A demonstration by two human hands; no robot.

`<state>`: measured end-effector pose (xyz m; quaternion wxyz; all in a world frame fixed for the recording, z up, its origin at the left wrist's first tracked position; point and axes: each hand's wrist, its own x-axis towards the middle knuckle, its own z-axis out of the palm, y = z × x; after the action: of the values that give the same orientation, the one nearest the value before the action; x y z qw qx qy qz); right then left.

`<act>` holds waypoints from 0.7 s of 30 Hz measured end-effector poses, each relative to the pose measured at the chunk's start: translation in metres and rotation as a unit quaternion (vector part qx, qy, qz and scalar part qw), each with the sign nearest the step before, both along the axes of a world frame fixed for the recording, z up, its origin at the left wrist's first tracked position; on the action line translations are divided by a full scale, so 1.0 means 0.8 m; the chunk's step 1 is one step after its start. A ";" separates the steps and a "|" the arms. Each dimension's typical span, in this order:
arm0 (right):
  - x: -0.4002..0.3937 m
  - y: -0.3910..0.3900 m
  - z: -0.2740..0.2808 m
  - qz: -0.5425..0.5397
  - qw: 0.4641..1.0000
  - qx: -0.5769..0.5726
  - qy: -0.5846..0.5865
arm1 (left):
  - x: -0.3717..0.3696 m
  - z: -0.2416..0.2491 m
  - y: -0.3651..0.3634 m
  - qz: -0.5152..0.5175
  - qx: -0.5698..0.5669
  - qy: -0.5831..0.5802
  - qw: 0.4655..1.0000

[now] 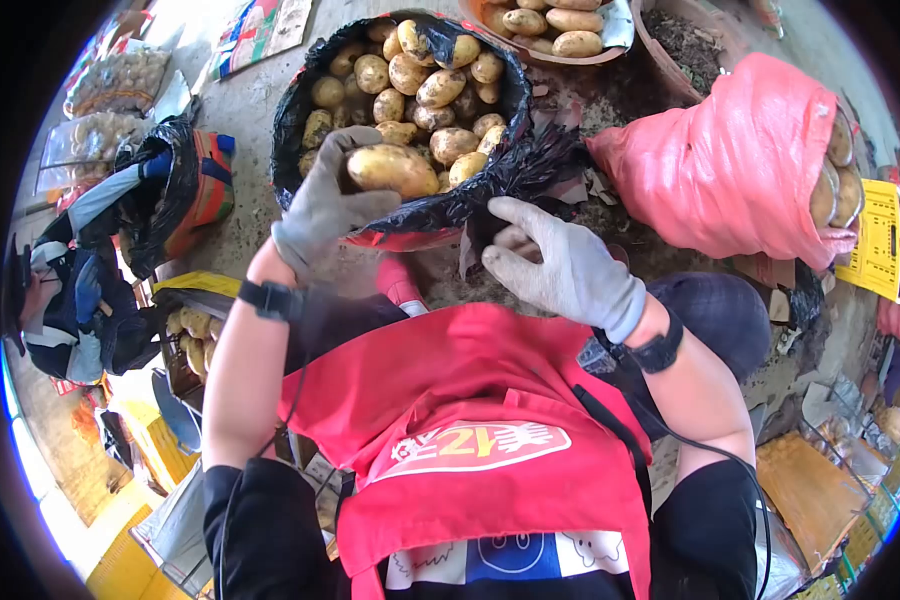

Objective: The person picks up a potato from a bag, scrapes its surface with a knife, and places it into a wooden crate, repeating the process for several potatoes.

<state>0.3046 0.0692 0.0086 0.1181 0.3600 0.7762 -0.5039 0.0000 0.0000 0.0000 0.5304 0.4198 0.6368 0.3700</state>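
Head view — one left grip holds one potato over one black bag — one right grip gapes.

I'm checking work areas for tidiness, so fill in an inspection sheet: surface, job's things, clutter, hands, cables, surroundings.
Surface: grey floor, dark dirt near the round container lined with black plastic.
Job's things: yellow-brown oval potatoes in that container.
Clutter: pale torn scraps; bulging pink sack of potatoes on its side.
Hands: grey-gloved left hand holds one such potato over the container; grey-gloved right hand open, holding nothing.
Cables: thin black cables along both arms.
Surroundings: another person, left; yellow plastic crate, right.
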 end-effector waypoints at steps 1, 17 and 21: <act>-0.004 0.000 -0.027 -0.098 0.974 -0.134 0.154 | 0.016 -0.001 -0.004 0.017 0.044 -0.103 0.994; 0.049 -0.055 0.015 -0.199 0.893 -0.004 0.403 | 0.205 0.027 -0.117 0.130 0.141 -0.273 0.943; 0.049 -0.064 0.013 -0.170 0.865 0.280 0.380 | 0.232 0.015 -0.110 0.121 0.164 -0.301 0.931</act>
<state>0.3439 0.0183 0.0186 -0.3794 0.2848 0.7963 -0.3753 0.1859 -0.0879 0.0121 0.5723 0.2898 0.4231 0.6399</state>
